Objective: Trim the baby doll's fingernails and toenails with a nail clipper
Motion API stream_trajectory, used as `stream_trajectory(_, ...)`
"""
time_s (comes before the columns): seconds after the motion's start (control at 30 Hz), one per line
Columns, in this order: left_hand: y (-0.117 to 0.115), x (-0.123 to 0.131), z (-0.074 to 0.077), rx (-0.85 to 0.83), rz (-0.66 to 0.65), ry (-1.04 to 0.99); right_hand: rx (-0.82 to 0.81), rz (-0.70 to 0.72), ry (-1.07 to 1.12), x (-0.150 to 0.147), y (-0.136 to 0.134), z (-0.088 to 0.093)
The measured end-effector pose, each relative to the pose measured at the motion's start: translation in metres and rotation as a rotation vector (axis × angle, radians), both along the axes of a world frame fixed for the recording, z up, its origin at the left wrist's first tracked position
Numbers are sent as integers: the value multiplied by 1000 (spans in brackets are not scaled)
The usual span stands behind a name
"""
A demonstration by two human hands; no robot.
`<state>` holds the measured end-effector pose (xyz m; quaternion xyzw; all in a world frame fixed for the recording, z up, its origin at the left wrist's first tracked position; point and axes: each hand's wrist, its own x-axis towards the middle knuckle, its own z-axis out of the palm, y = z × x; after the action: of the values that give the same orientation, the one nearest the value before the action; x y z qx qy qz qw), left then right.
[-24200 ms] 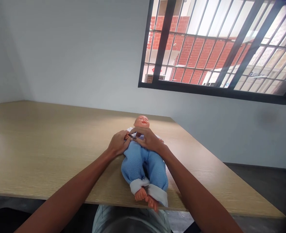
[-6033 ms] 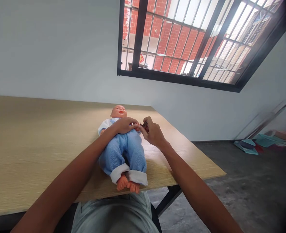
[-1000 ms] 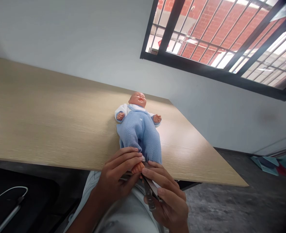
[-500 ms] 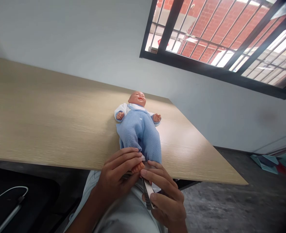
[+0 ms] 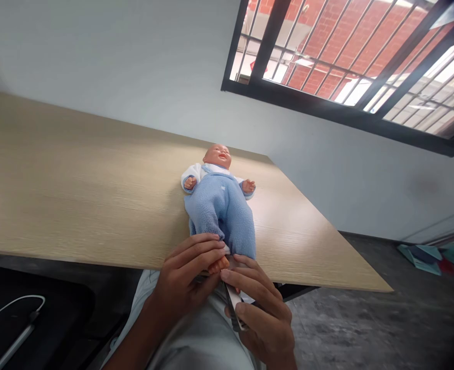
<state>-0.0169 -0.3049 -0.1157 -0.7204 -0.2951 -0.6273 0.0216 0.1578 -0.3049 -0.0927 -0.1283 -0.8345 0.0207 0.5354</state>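
Lower centre of frame: right hand [image 5: 263,313] closed around metal nail clippers [image 5: 233,304], tip pointed up at the doll's foot [image 5: 218,265]. Left hand [image 5: 186,280] just left of it, fingers pinched on that foot. Doll [image 5: 221,205] lies face-up mid-frame on the wooden table [image 5: 76,190], feet at the near edge. Barred window [image 5: 350,67] upper right.

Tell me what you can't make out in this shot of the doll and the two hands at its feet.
All from the head view:
- Doll: its far foot is hidden behind the right hand; only one foot shows.
- Metal tool: its working end is covered by fingers, so its type and whether it touches the foot are unclear.
- Left hand: its palm side is hidden, so its exact grip on the foot is unclear.
- White cable: cut off by the left edge.
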Motion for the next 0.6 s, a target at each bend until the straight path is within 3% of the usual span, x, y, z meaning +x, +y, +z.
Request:
stream_trajectory(0.2,1,1,-3,24,3,-26,-30,94,68,7,3,-11)
stream_trajectory(0.6,3,1,-6,82,-41,-95,3,20,-80,5,1,-3)
